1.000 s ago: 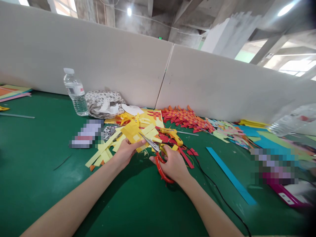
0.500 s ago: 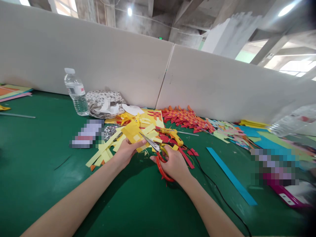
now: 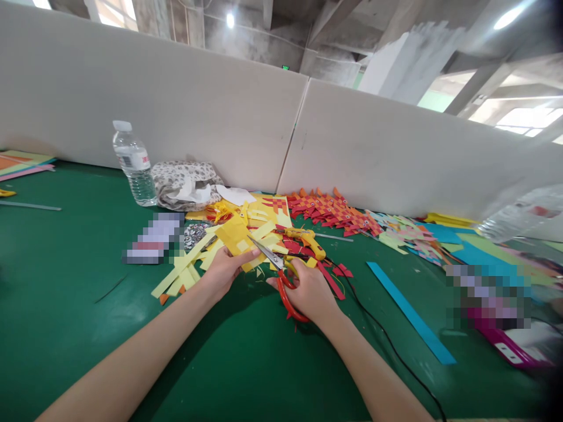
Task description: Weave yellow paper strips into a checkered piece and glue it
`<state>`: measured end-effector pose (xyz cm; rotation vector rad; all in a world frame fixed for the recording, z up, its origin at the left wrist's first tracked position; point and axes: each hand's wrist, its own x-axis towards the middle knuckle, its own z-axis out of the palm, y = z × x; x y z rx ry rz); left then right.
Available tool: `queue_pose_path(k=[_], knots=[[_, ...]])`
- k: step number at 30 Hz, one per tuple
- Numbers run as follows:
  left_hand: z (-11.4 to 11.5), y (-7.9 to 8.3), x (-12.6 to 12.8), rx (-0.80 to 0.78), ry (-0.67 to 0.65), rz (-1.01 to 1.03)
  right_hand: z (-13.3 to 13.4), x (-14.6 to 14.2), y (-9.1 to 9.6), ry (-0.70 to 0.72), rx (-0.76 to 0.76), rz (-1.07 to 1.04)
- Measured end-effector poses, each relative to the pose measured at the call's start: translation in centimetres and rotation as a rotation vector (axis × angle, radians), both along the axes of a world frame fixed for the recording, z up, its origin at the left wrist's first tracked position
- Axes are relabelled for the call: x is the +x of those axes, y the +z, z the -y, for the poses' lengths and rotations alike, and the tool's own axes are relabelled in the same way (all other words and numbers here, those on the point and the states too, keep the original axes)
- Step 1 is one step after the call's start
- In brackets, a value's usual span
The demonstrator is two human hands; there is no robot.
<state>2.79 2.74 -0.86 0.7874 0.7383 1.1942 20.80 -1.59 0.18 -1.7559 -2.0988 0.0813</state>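
Note:
My left hand is closed on a woven yellow paper piece, with the thumb on top near its right edge. In my right hand are scissors with red handles, their metal blades pointing up and left at the paper beside my left thumb. Whether the blades are cutting into the paper I cannot tell. Loose yellow paper strips lie under and around the held piece. Just beyond my right hand is a yellow glue gun with a black cord.
Red and orange woven paper fish are heaped along the white partition. A water bottle stands at the left by a patterned cloth bundle. On the right lie a blue strip, a magenta power strip and coloured papers.
Almost nothing differs. Both hands, the scissors and the yellow paper keep nearly the same position; the whole view has shifted very slightly.

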Motion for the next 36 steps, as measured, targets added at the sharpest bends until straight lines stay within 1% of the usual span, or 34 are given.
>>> queue_pose_path(k=[9, 19, 29, 36], knots=[[-0.05, 0.03, -0.02, 0.001, -0.007, -0.010, -0.16, 0.15, -0.16, 0.005, 0.003, -0.018], [-0.07, -0.13, 0.01, -0.009, -0.007, 0.001, -0.24, 0.11, -0.20, -0.007, 0.030, 0.011], [0.04, 0.10, 0.05, -0.023, 0.005, -0.014, -0.08, 0.06, -0.15, -0.016, 0.053, 0.042], [0.07, 0.50, -0.03, -0.054, 0.019, 0.047, -0.22, 0.12, -0.30, -0.046, 0.055, 0.085]])
